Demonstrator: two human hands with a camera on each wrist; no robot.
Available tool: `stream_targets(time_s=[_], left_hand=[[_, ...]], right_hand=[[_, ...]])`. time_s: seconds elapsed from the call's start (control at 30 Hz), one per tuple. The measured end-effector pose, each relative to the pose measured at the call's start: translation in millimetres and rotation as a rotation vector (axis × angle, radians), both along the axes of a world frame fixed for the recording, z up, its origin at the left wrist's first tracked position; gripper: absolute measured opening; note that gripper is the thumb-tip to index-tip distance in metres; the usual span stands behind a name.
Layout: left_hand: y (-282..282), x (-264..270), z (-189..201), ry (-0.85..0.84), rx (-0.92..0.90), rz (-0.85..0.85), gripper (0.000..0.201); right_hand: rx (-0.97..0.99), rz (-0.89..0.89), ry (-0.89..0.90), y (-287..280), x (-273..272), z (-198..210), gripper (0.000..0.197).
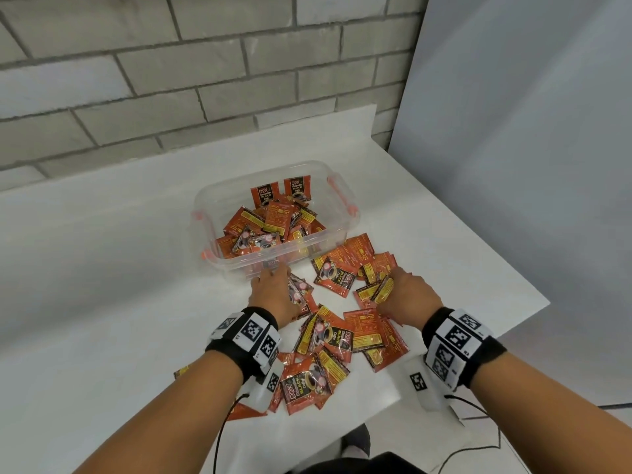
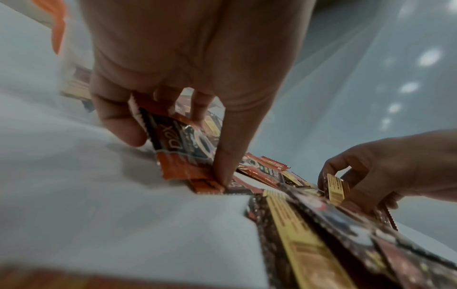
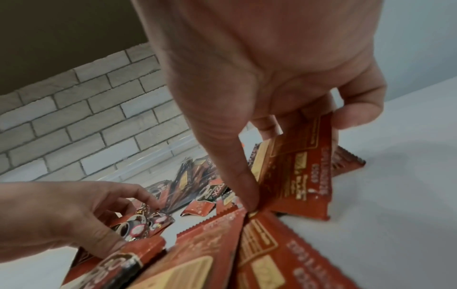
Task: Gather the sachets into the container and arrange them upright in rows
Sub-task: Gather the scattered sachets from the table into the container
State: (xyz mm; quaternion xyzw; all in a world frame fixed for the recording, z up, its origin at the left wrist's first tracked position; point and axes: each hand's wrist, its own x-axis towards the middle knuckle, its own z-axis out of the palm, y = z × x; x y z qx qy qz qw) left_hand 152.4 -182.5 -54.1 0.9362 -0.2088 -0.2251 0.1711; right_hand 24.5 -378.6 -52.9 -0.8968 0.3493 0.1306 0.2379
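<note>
a: orange foil sachets (image 1: 337, 333) read "d2x black coffee" — scattered lower centre on the white table (image 1: 102, 268), more heaped in the clear plastic container (image 1: 342, 186) mid-frame.

b: left hand (image 1: 275, 292) pinches one sachet, thumb and fingers curled. right hand (image 1: 408, 297) grips another edge-on — small print is blurred.

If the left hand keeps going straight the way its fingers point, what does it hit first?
Most likely the near wall of the clear container. The left hand, gripping a sachet, points away from the person with fingertips almost at that wall; depth is unclear, so I can't tell whether they already touch.
</note>
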Motion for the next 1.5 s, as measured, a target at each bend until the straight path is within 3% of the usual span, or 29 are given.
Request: stream_targets(time_s=[0.1, 0.17, 0.33, 0.5, 0.63, 0.73, 0.83, 0.97, 1.17, 1.3, 1.43, 1.5], left_hand=[[3.1, 1.5, 0.2, -0.006, -0.041, 0.039, 0.088], [6.7, 1.6, 1.0, -0.009, -0.056, 0.051, 0.088], [17.0, 4.7, 3.0, 0.073, -0.145, 0.093, 0.084], [29.0, 8.3, 12.8, 0.195, -0.208, 0.082, 0.065], [20.7, 5.3, 13.1, 0.215, -0.078, -0.064, 0.078], [13.2, 2.5, 8.1, 0.133, 0.058, -0.139, 0.078], [8.7, 2.8, 7.1, 0.071, 0.142, -0.16, 0.066], [7.6, 5.2, 6.9, 0.009, 0.174, -0.148, 0.072], [15.3, 8.8, 8.9, 0.108, -0.032, -0.058, 0.068], [23.8, 4.5, 20.3, 0.186, -0.185, -0.018, 0.051], [34.7, -0.5, 43.8, 0.196, -0.289, -0.022, 0.035], [42.7, -2.8, 61.5, 0.161, -0.333, -0.074, 0.028]], right_hand=[[0.058, -0.046, 0.002, 0.8, 3.5, 0.9, 0.069], [0.108, -0.085, -0.03, -0.6, 5.2, 3.2, 0.065], [0.217, -0.138, -0.219, -5.6, 3.0, 18.3, 0.013], [0.235, -0.12, -0.333, -11.3, -7.2, 42.0, 0.028], [0.318, 0.209, -0.072, 6.3, -13.0, 43.5, 0.052], [0.1, 0.416, 0.167, 21.5, -13.1, 29.1, 0.079], [-0.019, 0.456, 0.166, 26.7, -12.1, 20.2, 0.077], [-0.003, 0.405, 0.115, 19.5, -8.0, 12.1, 0.069], [0.125, 0.225, -0.115, -2.5, -2.2, 15.5, 0.05], [0.302, 0.131, -0.184, -8.9, 0.6, 22.4, 0.051], [0.438, 0.057, -0.314, -4.2, 14.7, 49.0, 0.022], [0.487, 0.025, -0.405, 0.8, 27.7, 66.5, 0.02]])
